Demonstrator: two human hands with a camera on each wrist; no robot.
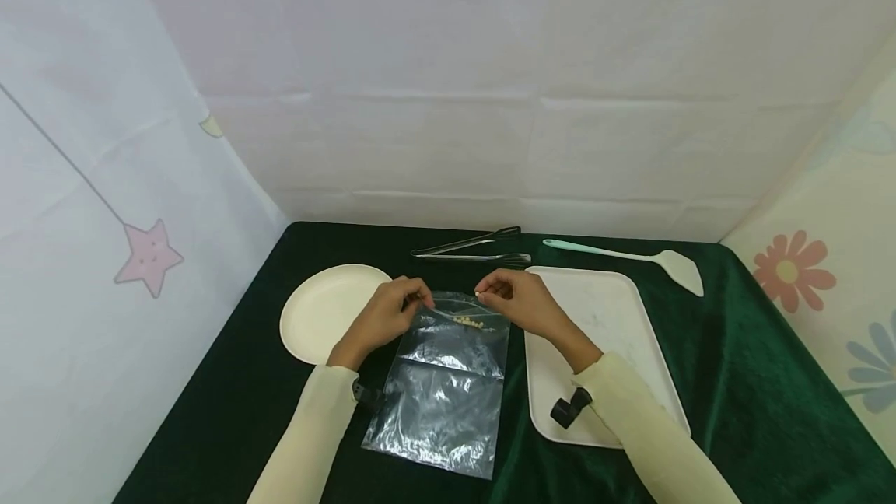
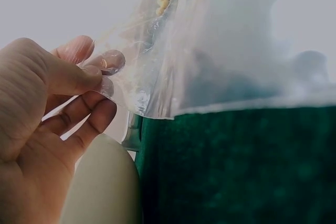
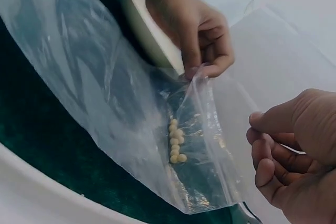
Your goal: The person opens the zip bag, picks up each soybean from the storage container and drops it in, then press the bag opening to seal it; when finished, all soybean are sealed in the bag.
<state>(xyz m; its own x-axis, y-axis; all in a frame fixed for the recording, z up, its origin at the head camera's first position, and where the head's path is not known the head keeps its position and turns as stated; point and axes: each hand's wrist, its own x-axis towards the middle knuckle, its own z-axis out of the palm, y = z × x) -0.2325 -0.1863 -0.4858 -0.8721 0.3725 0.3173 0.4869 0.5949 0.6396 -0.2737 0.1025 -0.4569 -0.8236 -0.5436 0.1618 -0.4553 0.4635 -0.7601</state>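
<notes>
My left hand (image 1: 390, 311) pinches the top left corner of a clear zip bag (image 1: 448, 403) between thumb and fingers. The bag lies flat, its mouth away from me, its top edge raised a little at that corner. Several round yellow soybeans (image 3: 175, 142) sit in a row inside, just below the zip. My right hand (image 1: 521, 298) hovers beyond the mouth at the right, thumb against bent fingers. A small pale soybean (image 1: 477, 293) shows at its fingertips in the head view; the fingers hide it in the right wrist view.
On the left is a cream oval plate (image 1: 308, 317), partly behind the left hand. A white tray (image 1: 651, 356) lies under the right forearm. Metal tongs (image 1: 469, 257) and a white spatula (image 1: 679, 269) with a mint handle lie along the back of the green tablecloth (image 1: 763, 379).
</notes>
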